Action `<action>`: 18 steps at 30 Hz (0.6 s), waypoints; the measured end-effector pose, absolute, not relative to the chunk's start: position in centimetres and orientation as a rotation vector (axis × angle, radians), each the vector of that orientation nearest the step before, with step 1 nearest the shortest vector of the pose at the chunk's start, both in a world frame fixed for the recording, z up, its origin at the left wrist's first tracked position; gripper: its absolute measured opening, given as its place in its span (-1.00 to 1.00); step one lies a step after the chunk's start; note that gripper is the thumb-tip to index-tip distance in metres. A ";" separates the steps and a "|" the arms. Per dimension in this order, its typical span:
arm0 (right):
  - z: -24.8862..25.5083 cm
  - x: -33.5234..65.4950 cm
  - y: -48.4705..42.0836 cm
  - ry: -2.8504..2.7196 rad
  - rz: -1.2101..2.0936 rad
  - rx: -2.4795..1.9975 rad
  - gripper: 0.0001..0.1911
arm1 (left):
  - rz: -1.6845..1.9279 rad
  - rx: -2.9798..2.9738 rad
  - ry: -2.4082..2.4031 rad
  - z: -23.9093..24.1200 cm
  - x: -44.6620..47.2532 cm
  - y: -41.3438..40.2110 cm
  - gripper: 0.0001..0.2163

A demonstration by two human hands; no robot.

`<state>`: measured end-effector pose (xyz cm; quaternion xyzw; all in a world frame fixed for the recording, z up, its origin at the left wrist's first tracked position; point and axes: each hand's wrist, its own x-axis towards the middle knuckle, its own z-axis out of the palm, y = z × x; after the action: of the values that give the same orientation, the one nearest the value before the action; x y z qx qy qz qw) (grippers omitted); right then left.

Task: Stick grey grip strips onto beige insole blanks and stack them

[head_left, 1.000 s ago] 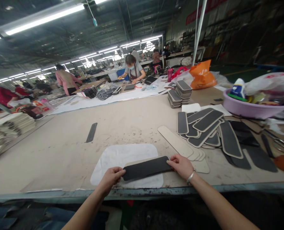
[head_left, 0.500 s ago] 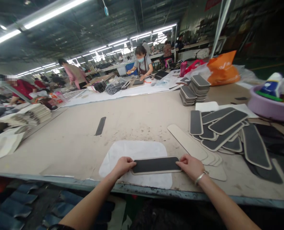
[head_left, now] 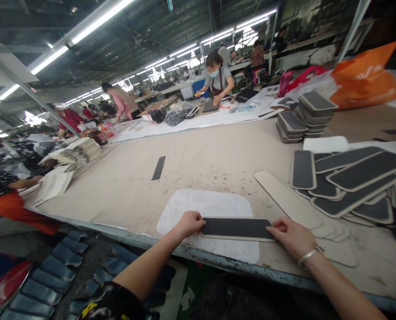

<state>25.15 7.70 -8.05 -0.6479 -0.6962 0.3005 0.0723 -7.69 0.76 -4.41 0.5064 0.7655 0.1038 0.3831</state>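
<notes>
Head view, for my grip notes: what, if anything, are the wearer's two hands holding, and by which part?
A long, pale-edged dark panel: the left hand pinches its left end, the right hand its right end.

The left forearm (head_left: pixel 149 265) and right forearm (head_left: pixel 345 282) extend over the front edge of the worktop (head_left: pixel 214 146), angled inward. The left hand (head_left: pixel 189 223) and right hand (head_left: pixel 292 236) oppose each other near that edge, each with thumb and fingers in a pinch grip.
</notes>
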 end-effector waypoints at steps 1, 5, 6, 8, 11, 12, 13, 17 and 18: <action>-8.1 25.1 7.7 -2.085 0.904 -1.950 -0.76 | 0.258 1.298 1.950 -4.3 -7.7 0.8 -0.86; -8.5 25.1 7.7 -2.041 0.907 -1.907 -0.78 | 0.252 1.303 1.932 -4.2 -7.6 0.9 -0.86; -8.6 25.1 7.7 -2.034 0.908 -1.895 -0.79 | 0.255 1.300 1.925 -4.2 -7.6 0.8 -0.86; -8.7 25.1 7.7 -2.022 0.914 -1.892 -0.79 | 0.266 1.285 1.919 -4.4 -7.7 0.8 -0.87; -8.8 25.1 7.7 -2.014 0.919 -1.907 -0.77 | 0.292 1.260 1.920 -4.7 -7.8 0.7 -0.90; -8.7 25.1 7.7 -2.016 0.921 -1.909 -0.76 | 0.300 1.255 1.921 -4.8 -7.8 0.7 -0.90; -8.6 25.0 7.7 -2.020 0.924 -1.906 -0.76 | 0.308 1.254 1.920 -4.9 -7.8 0.6 -0.90; -8.2 25.1 7.8 -2.054 0.941 -1.920 -0.75 | 0.334 1.267 1.925 -4.8 -7.7 0.4 -0.92; -8.2 25.1 7.8 -2.064 0.946 -1.931 -0.74 | 0.339 1.272 1.929 -4.8 -7.7 0.3 -0.91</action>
<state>25.09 7.81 -8.21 -0.6459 -0.6901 0.3162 0.0805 -7.72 0.32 -4.77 0.5010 0.7599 0.1335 0.3921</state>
